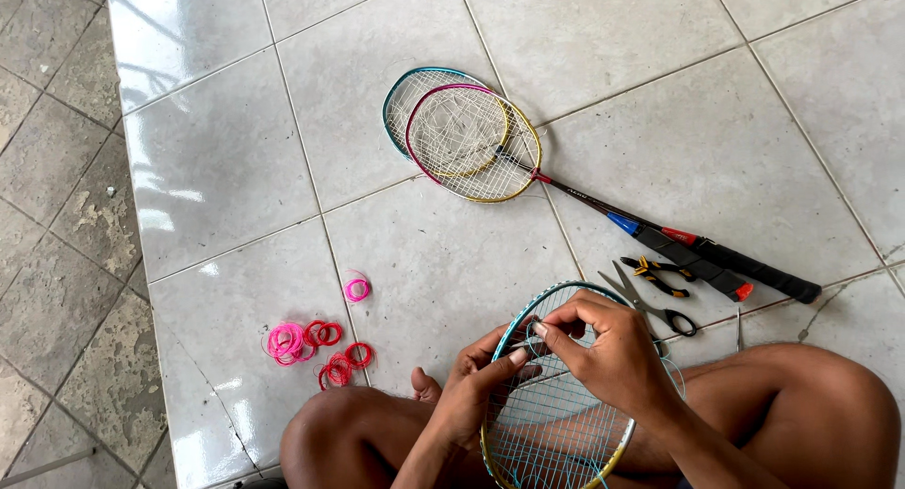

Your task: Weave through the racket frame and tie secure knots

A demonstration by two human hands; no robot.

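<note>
Racket: the blue-and-yellow racket rests across my lap, head up between my knees.
Left hand: my left hand is closed around the frame edge, thumb pressed on the strings.
Right hand: my right hand is pinched shut on a thin string near the top of the frame.
Slip risk: I judge the string could slide out of my pinch and go slack.
Nearby: scissors and pliers lie close to my knee; a careless shift could nudge them.
Floor: pink and red string coils could tangle.
</note>
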